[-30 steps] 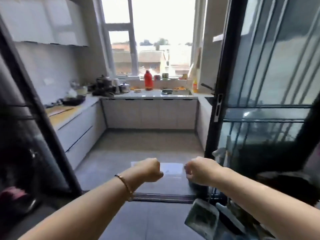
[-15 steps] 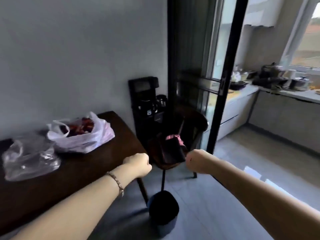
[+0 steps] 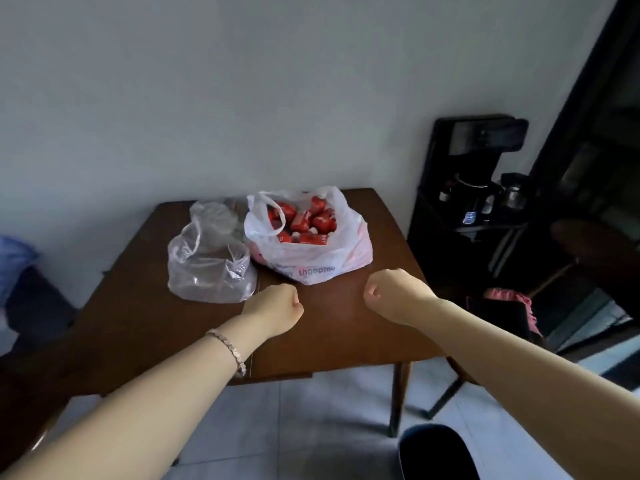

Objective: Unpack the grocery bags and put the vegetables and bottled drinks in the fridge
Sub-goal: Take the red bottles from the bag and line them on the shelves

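Two grocery bags sit on a dark wooden table [image 3: 138, 327] against the wall. The white shopping bag [image 3: 322, 258] holds several red-labelled bottles [image 3: 304, 220], visible through its open top. To its left stands a clear plastic bag [image 3: 211, 268] whose contents I cannot make out. My left hand [image 3: 273, 308] is curled into a fist and holds nothing, hovering over the table just in front of the clear bag. My right hand [image 3: 393, 289] is also a fist holding nothing, just right of the white bag's front. No fridge is in view.
A black stand with a water dispenser and kettles [image 3: 478, 188] is at the right beside a dark-framed glass door [image 3: 595, 140]. A chair with a pink cloth [image 3: 509, 299] stands by the table's right edge. A dark round bin [image 3: 433, 452] is on the floor.
My view has swung left from the kitchen doorway to the table, so the two bags now lie straight ahead. Both fists stay held out in front, holding nothing.
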Tool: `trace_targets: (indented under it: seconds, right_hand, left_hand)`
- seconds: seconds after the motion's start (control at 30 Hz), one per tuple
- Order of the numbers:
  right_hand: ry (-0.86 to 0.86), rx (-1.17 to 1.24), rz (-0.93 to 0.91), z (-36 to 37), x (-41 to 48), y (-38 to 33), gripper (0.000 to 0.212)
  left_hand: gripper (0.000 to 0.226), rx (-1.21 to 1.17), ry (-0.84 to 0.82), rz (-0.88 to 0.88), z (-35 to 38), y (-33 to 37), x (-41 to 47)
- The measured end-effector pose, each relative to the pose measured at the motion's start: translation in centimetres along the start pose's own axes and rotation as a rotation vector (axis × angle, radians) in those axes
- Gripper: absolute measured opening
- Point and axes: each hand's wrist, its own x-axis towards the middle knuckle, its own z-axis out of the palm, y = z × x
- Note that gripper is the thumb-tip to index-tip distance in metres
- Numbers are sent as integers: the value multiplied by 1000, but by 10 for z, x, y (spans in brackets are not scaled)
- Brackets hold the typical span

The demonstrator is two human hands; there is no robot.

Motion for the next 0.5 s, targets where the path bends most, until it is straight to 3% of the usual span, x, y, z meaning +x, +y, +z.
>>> trace_targets:
  seconds: [0.17,0.27,0.5]
  right_hand:
    - [-151,-99,-109,11,109,1,30]
    - [-230,-40,-96,19,162,-6,31]
    - [-148,126,-33,57,257,-21,25]
  left_hand:
    - [18,-66,10,-80,-4,-10,75]
    - [21,-92,49,-118,-6,-20,113]
    - [24,-199,148,33,2,-51,203]
